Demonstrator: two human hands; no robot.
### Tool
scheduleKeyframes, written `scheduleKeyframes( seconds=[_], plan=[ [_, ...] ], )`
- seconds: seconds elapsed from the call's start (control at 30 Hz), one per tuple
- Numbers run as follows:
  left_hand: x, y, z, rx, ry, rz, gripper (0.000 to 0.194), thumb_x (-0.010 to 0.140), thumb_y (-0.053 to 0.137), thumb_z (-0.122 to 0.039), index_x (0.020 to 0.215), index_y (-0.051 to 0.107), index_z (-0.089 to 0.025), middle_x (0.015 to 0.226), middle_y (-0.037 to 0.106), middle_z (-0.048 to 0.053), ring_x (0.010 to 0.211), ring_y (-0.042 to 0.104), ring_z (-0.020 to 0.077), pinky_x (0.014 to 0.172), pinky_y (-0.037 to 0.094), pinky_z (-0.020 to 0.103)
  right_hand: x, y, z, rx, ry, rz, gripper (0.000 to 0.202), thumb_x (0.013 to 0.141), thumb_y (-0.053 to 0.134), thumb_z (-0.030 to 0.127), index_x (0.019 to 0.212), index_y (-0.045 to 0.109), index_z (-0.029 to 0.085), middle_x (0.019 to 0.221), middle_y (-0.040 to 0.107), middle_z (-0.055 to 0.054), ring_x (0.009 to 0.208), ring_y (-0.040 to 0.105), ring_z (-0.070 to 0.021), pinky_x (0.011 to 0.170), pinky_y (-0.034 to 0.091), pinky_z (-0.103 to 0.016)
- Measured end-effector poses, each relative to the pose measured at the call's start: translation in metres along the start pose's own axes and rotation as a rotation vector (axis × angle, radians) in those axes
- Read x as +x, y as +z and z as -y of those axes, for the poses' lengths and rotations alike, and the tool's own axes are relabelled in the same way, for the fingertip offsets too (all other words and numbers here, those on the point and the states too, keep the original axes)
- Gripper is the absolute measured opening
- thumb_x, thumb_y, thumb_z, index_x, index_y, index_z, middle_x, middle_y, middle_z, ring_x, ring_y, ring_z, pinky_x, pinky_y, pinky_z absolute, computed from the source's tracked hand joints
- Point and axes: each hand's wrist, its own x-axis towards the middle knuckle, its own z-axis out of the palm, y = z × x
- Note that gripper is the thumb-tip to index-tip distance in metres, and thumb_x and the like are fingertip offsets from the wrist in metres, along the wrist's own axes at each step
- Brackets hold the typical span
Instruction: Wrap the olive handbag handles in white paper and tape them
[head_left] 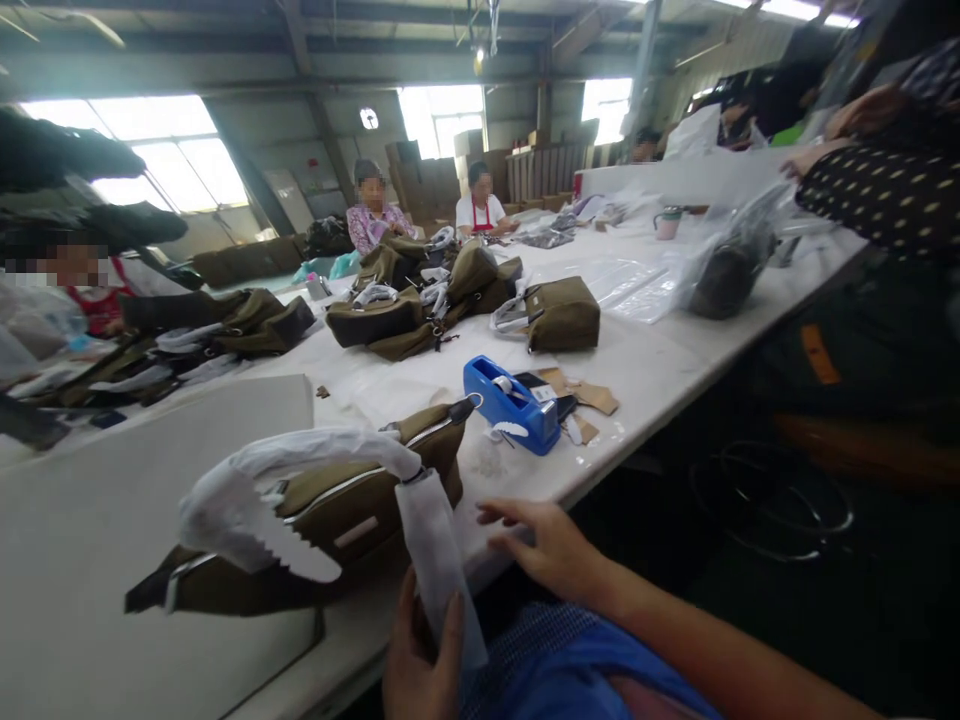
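An olive-green handbag (pixel 360 530) with dark ends and a silver zipper lies at the front edge of the table. Its handle (pixel 315 450) is wrapped in white paper, with a jagged-edged end hanging over the bag's side. My left hand (pixel 427 650) grips a strip of white wrapping paper (pixel 435 535) that hangs from the near end of the handle. To the right, my right hand (pixel 551 550) is held out near the table edge, fingers apart and holding nothing. Beyond it stands a blue tape dispenser (pixel 514 405) with a roll of tape.
Brown card scraps (pixel 596 398) lie beside the dispenser. Several olive bags (pixel 427 295) are piled farther back, and one more bag (pixel 562 315) stands apart. Clear plastic bags (pixel 622 285) lie at the right. Co-workers sit across the table; a dotted sleeve (pixel 877 195) reaches in at right.
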Motion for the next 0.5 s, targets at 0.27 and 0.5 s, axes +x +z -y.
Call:
scheduleKeyframes(
  seconds=[0.27, 0.5],
  plan=[
    [0.049, -0.009, -0.02, 0.349, 0.226, 0.009, 0.057, 0.082, 0.062, -0.065, 0.112, 0.072, -0.018, 0.12, 0.072, 0.015, 0.119, 0.063, 0.039, 0.106, 0.045, 0.049, 0.039, -0.151, -0.075, -0.624, 0.069, -0.557, 0.03, 0.096, 0.053, 0.032, 0.112, 0.075, 0.018, 0.117, 0.075, -0.01, 0.102, 0.072, -0.0254, 0.09, 0.058, -0.038],
    [0.072, -0.004, -0.043, 0.525, 0.461, -0.198, 0.037, 0.094, 0.05, -0.049, 0.099, 0.077, -0.025, 0.11, 0.077, 0.009, 0.109, 0.068, 0.032, 0.096, 0.048, 0.039, 0.093, -0.211, -0.115, -0.837, 0.1, -0.482, 0.036, 0.094, 0.046, 0.014, 0.116, 0.074, 0.011, 0.127, 0.069, -0.016, 0.122, 0.061, -0.0292, 0.109, 0.045, -0.042]
  ],
)
